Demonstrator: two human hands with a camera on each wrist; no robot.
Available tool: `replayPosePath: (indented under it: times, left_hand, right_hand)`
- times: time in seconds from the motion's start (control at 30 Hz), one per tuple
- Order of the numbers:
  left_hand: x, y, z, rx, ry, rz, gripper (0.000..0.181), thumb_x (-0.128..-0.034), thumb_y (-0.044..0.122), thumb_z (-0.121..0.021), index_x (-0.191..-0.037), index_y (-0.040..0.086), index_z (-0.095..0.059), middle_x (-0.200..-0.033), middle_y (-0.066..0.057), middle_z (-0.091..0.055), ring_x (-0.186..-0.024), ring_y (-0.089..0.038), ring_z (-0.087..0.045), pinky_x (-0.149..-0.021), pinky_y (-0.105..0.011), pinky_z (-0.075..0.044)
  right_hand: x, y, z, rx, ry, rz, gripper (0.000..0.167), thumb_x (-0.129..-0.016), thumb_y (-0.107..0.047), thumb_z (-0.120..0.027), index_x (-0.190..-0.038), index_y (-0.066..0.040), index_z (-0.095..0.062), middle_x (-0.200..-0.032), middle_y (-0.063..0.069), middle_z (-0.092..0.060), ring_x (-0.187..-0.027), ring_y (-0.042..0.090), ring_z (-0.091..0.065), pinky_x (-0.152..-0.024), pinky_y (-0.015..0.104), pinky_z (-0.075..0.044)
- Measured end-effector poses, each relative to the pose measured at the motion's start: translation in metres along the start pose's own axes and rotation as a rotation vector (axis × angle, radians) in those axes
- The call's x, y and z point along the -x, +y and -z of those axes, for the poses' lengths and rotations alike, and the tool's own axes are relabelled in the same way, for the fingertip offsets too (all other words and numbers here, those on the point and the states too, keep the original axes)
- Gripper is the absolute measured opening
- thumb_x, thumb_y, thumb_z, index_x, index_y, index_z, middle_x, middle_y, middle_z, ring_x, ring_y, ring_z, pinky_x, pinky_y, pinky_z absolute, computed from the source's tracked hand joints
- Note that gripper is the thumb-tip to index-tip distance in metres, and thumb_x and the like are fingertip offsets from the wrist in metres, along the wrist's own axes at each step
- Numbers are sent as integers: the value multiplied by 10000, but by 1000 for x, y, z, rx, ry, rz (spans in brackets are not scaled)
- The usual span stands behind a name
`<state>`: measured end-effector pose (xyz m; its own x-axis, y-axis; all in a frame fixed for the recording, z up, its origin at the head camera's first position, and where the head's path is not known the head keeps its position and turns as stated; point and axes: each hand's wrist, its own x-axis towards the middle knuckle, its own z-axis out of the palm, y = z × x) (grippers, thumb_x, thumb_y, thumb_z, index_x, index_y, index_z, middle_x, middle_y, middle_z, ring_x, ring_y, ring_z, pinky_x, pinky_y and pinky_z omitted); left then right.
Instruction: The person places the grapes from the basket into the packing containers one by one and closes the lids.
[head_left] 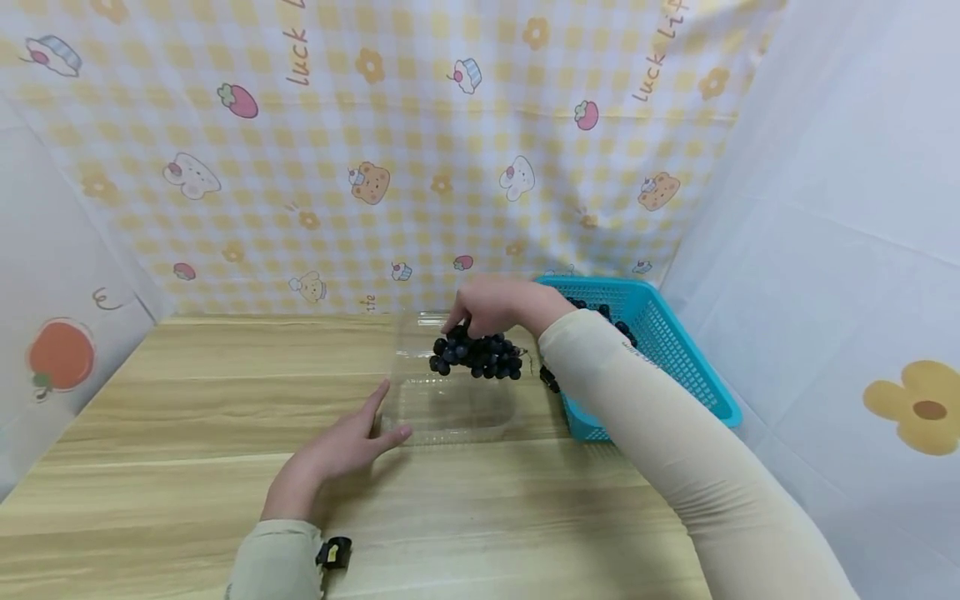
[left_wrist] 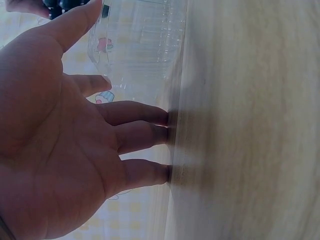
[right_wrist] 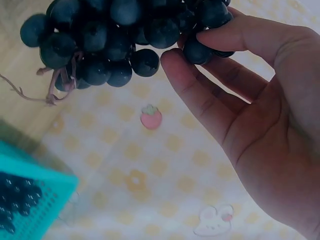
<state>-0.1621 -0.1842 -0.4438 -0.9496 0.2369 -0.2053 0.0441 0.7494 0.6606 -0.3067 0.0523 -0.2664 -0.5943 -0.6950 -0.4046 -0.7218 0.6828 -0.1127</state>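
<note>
A bunch of dark grapes (head_left: 480, 354) hangs from my right hand (head_left: 498, 307), above the clear plastic container (head_left: 450, 408). In the right wrist view, the thumb and fingers of my right hand (right_wrist: 280, 95) pinch one end of the grapes (right_wrist: 115, 40), and a bare stem sticks out at the other end. My left hand (head_left: 341, 454) is at the container's left side, thumb and fingers spread. The left wrist view has the fingertips of my left hand (left_wrist: 65, 125) resting on the table beside the container (left_wrist: 140, 45); whether they touch it, I cannot tell.
A blue-green plastic basket (head_left: 686, 354) with more dark grapes (head_left: 626, 332) stands to the right on the wooden table (head_left: 225, 400), partly behind my right forearm. A patterned cloth (head_left: 420, 133) hangs behind the table, and pale sheets flank both sides.
</note>
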Motion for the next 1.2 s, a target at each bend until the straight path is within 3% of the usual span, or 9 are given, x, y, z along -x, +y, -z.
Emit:
replayPosePath:
  times: [0.13,0.33,0.43,0.53,0.6,0.7,0.83,1.07,1.2]
  left_hand:
    - [0,0,-1,0,-1,3,1011,-1034,637,-578,-1733,151,-32,-1678,-355,-312,-1540,-551,-361,-1233,-699,-351]
    - [0,0,0,-3,-5,6,1002,-1037,638,-573,-1733,153,-40,-1675,-357,-318,-1541,-549,-362,-1227,-697,-359]
    - [0,-1,1,0,-7,5,999,-1038,634,-574,-1733,153,-41,-1671,-360,-325,-1537,-549,-368,-1222,-698,-365]
    - [0,-1,1,3,-11,1,1001,-1038,636,-572,-1734,158,-33,-1673,-357,-324,-1537,-548,-369,-1220,-701,-366]
    - [0,-1,1,7,-14,-1,1001,-1039,637,-571,-1734,162,-29,-1677,-354,-319,-1539,-547,-366,-1220,-703,-364]
    - [0,0,1,14,-22,-2,998,-1041,635,-569,-1735,171,-20,-1686,-345,-310,-1549,-539,-355,-1220,-702,-364]
    - [0,1,0,22,-28,0,995,-1043,631,-568,-1735,185,-10,-1688,-339,-316,-1553,-534,-353,-1215,-703,-368]
    - [0,0,0,12,-21,3,996,-1041,641,-564,-1736,190,-10,-1665,-349,-355,-1538,-538,-377,-1213,-701,-373]
    - [0,0,0,14,-21,5,992,-1044,633,-566,-1735,187,-11,-1660,-349,-367,-1536,-532,-386,-1206,-699,-382]
  right_hand:
    - [-10,-3,-13,-27,2,11,605,-947,94,-524,-1410,-248,-710,-1469,11,-692,-607,115,-270,-620,240,-367]
    - [-26,-9,-29,-2,16,28,569,-980,74,-535,-1395,-268,-722,-1459,-18,-701,-696,132,-417,-695,246,-433]
    - [-33,-14,-36,22,20,19,547,-1003,60,-541,-1391,-278,-725,-1473,-25,-691,-943,130,-632,-799,242,-498]
    - [-40,-17,-43,32,10,7,545,-1016,68,-536,-1403,-272,-716,-1499,-21,-672,-1202,156,-674,-841,243,-517]
    - [-43,-19,-48,21,-1,-4,546,-1024,75,-524,-1416,-259,-706,-1513,-14,-660,-1189,156,-677,-795,240,-504]
    - [-48,-20,-53,-1,-8,-18,562,-1025,102,-507,-1423,-245,-700,-1524,2,-652,-957,165,-645,-695,248,-458]
    - [-55,-18,-61,19,7,-19,586,-1008,119,-518,-1407,-263,-713,-1502,-7,-669,-845,143,-574,-663,246,-425]
    - [-60,-19,-66,33,16,-28,567,-1024,105,-517,-1415,-259,-708,-1506,-27,-668,-985,167,-647,-716,286,-426]
    - [-63,-22,-69,36,-9,-50,583,-1032,104,-504,-1432,-277,-692,-1537,-41,-642,-927,197,-630,-676,307,-375]
